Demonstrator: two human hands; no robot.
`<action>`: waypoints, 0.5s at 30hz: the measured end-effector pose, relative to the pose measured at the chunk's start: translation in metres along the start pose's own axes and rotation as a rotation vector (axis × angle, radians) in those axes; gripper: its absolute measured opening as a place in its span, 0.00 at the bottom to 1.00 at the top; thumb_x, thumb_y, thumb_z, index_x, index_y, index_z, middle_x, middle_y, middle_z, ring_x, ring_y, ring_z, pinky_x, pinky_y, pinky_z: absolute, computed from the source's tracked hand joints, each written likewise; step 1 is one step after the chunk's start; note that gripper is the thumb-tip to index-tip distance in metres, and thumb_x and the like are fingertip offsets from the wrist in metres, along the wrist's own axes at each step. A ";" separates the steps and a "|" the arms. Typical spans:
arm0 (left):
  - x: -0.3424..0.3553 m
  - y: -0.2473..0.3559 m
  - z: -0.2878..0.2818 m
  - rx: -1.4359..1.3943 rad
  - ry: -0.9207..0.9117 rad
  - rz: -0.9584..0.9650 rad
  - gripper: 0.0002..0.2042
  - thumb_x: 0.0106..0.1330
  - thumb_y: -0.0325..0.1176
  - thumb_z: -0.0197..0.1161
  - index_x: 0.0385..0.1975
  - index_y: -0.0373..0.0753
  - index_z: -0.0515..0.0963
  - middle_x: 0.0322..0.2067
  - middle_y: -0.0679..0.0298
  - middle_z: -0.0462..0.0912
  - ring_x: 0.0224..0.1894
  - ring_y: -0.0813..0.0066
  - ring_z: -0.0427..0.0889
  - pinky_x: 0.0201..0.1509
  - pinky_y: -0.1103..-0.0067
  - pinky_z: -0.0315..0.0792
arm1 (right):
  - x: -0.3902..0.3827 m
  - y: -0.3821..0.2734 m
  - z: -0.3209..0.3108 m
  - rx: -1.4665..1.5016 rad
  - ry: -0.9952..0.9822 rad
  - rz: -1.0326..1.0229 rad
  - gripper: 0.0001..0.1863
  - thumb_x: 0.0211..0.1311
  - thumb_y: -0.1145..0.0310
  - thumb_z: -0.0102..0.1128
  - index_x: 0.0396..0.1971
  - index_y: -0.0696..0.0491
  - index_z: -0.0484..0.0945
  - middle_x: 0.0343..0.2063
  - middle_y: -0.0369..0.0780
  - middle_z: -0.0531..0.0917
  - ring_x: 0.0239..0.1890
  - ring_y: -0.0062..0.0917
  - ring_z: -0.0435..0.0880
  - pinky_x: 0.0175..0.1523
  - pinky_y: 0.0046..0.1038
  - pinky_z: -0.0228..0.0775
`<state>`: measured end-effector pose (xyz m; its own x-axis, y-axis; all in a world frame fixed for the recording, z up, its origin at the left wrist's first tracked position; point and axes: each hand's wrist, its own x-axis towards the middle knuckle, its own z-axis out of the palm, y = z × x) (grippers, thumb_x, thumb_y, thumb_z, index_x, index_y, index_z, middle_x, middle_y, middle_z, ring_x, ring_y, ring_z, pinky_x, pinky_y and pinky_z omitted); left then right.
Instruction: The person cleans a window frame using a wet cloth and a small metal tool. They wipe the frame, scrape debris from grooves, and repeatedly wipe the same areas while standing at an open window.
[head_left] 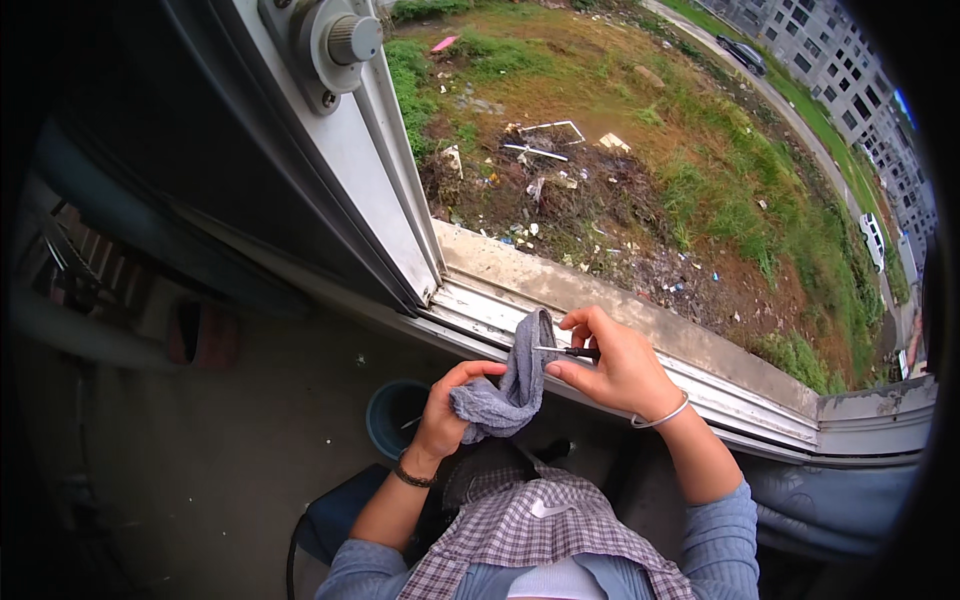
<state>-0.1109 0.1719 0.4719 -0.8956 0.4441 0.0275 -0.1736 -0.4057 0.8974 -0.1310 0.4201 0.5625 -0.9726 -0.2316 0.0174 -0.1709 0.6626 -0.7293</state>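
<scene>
A crumpled grey cloth [497, 403] hangs from my left hand [437, 415], whose fingers close on its near left side. The cloth's far end lies over the white window track [690, 392]. In my right hand [628, 368], between thumb and fingers, is a thin screwdriver [580, 352] with a black handle and a slim metal shaft. Its shaft points left, and the tip meets or lies just in front of the cloth; I cannot tell whether it pushes into the fabric. Both hands are above the inner edge of the sill.
A blue-green bucket [380, 418] stands on the floor below my left hand. The white window frame [390, 190] rises at the left, with a round knob [353, 40] on it. Outside the open window lies littered, grassy ground [600, 190]. A dark blue object [338, 515] is beside my left forearm.
</scene>
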 end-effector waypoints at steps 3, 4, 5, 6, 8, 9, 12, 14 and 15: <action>0.008 -0.005 -0.002 0.024 0.141 0.043 0.14 0.62 0.18 0.58 0.48 0.30 0.77 0.42 0.61 0.84 0.45 0.79 0.82 0.53 0.82 0.74 | -0.002 -0.004 -0.005 -0.080 0.033 -0.153 0.13 0.58 0.64 0.67 0.41 0.49 0.77 0.31 0.38 0.80 0.35 0.35 0.82 0.37 0.35 0.74; 0.011 -0.006 -0.002 0.074 0.178 0.066 0.13 0.62 0.18 0.58 0.47 0.30 0.78 0.42 0.60 0.84 0.45 0.78 0.82 0.53 0.81 0.74 | -0.001 -0.006 -0.005 -0.097 0.048 -0.215 0.12 0.58 0.66 0.66 0.41 0.49 0.78 0.31 0.38 0.79 0.35 0.34 0.82 0.37 0.35 0.74; 0.012 -0.004 -0.003 0.136 0.195 0.066 0.11 0.61 0.18 0.58 0.43 0.30 0.80 0.41 0.62 0.85 0.44 0.79 0.82 0.52 0.81 0.74 | 0.001 -0.012 -0.005 -0.258 0.076 -0.285 0.10 0.58 0.71 0.62 0.40 0.49 0.79 0.31 0.37 0.78 0.37 0.33 0.81 0.37 0.36 0.74; 0.013 -0.004 -0.003 0.182 0.189 0.070 0.11 0.61 0.18 0.58 0.43 0.31 0.80 0.41 0.62 0.85 0.44 0.79 0.82 0.52 0.81 0.74 | 0.003 -0.014 -0.004 -0.317 0.076 -0.313 0.10 0.57 0.72 0.63 0.40 0.49 0.79 0.30 0.37 0.78 0.36 0.33 0.81 0.36 0.35 0.73; 0.015 -0.004 -0.006 0.274 0.181 0.078 0.11 0.60 0.17 0.57 0.42 0.31 0.80 0.40 0.62 0.85 0.44 0.79 0.82 0.51 0.80 0.75 | 0.008 -0.014 -0.001 -0.433 0.073 -0.372 0.12 0.55 0.74 0.65 0.41 0.49 0.81 0.29 0.37 0.78 0.34 0.34 0.81 0.35 0.35 0.73; 0.015 -0.003 -0.006 0.312 0.183 0.110 0.12 0.58 0.16 0.57 0.41 0.31 0.80 0.39 0.62 0.86 0.43 0.79 0.82 0.50 0.80 0.75 | 0.011 -0.011 0.002 -0.470 0.055 -0.417 0.11 0.55 0.72 0.65 0.40 0.48 0.81 0.27 0.38 0.78 0.31 0.33 0.81 0.32 0.35 0.73; 0.014 0.003 -0.007 0.350 0.165 0.098 0.13 0.57 0.16 0.57 0.41 0.32 0.80 0.39 0.62 0.86 0.43 0.78 0.83 0.50 0.80 0.75 | 0.010 -0.019 0.001 -0.593 -0.158 -0.315 0.07 0.54 0.72 0.63 0.34 0.49 0.80 0.25 0.39 0.77 0.26 0.35 0.81 0.29 0.36 0.73; 0.012 0.003 -0.011 0.378 0.150 0.098 0.13 0.56 0.16 0.58 0.40 0.32 0.81 0.39 0.61 0.86 0.42 0.77 0.83 0.50 0.80 0.75 | 0.015 -0.020 0.004 -0.570 -0.197 -0.334 0.05 0.54 0.73 0.61 0.31 0.51 0.78 0.25 0.40 0.76 0.24 0.37 0.81 0.28 0.37 0.73; 0.012 0.003 -0.013 0.395 0.142 0.101 0.13 0.55 0.16 0.58 0.40 0.32 0.81 0.38 0.61 0.86 0.42 0.76 0.83 0.50 0.80 0.75 | 0.018 -0.021 0.005 -0.558 -0.214 -0.345 0.04 0.54 0.73 0.61 0.30 0.52 0.77 0.24 0.41 0.76 0.24 0.38 0.81 0.27 0.38 0.73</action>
<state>-0.1273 0.1658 0.4697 -0.9523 0.2924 0.0873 0.0628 -0.0924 0.9937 -0.1442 0.3985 0.5742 -0.8056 -0.5923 0.0082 -0.5761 0.7801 -0.2439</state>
